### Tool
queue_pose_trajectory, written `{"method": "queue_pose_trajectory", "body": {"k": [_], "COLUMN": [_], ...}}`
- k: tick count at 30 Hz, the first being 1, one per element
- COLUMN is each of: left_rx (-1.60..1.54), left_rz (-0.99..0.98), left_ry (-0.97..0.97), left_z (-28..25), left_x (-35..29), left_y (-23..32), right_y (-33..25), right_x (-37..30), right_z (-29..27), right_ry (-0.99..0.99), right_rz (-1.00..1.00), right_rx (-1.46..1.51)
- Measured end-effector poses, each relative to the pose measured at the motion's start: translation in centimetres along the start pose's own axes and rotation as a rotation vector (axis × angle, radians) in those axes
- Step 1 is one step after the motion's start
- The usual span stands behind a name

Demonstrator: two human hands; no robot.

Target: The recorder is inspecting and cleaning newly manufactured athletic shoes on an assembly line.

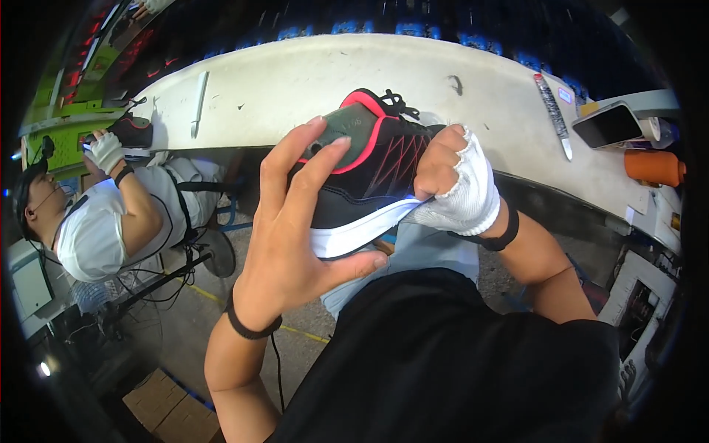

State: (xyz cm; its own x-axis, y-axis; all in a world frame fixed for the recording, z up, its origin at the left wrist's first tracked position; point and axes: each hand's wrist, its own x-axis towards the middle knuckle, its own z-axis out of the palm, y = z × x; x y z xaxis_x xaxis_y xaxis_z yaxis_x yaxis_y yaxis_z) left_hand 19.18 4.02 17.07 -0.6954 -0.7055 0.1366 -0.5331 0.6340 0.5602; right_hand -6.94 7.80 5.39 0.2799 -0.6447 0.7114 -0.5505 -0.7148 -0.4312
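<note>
A black sneaker (395,166) with red crisscross stitching, a red collar lining and a white sole (354,238) is held up in front of me, at the table's near edge. A dark green shoe last (362,122) fills its opening, and black laces stick up at the far side. My bare left hand (284,236) grips the left end, its fingers over the last and collar and its thumb under the sole. On the right, my right hand (461,184), in a white fingerless glove, is closed against the shoe's side by the sole edge. Its curled fingers hide whatever they may pinch.
The pale table (295,81) curves across the back. At right lie a speckled red-ended tool (552,114), a phone (609,125) and an orange cylinder (653,168). A metal strip (199,103) lies left. A co-worker (96,229) handles another black shoe (133,131) at far left.
</note>
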Motion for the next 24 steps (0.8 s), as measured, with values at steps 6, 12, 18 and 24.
{"method": "queue_pose_trajectory", "body": {"k": [6, 12, 18, 24], "left_rx": [0.123, 0.131, 0.022, -0.424], "left_rz": [0.138, 0.152, 0.260, 0.214], "left_ry": [0.137, 0.149, 0.206, 0.402], "left_z": [1.3, 1.5, 1.6, 4.8], "left_x": [-0.7, -0.8, 1.3, 4.0], "left_y": [-2.5, -1.4, 0.6, 3.1], "right_y": [0.6, 1.7, 1.8, -5.2], "right_x": [2.5, 1.0, -4.5, -6.4], "right_z": [-0.7, 0.4, -0.9, -8.8], "right_ry": [0.037, 0.048, 0.704, 0.147], "right_rz": [0.369, 0.601, 1.143, 0.478], "right_rx": [0.135, 0.223, 0.845, 0.133]}}
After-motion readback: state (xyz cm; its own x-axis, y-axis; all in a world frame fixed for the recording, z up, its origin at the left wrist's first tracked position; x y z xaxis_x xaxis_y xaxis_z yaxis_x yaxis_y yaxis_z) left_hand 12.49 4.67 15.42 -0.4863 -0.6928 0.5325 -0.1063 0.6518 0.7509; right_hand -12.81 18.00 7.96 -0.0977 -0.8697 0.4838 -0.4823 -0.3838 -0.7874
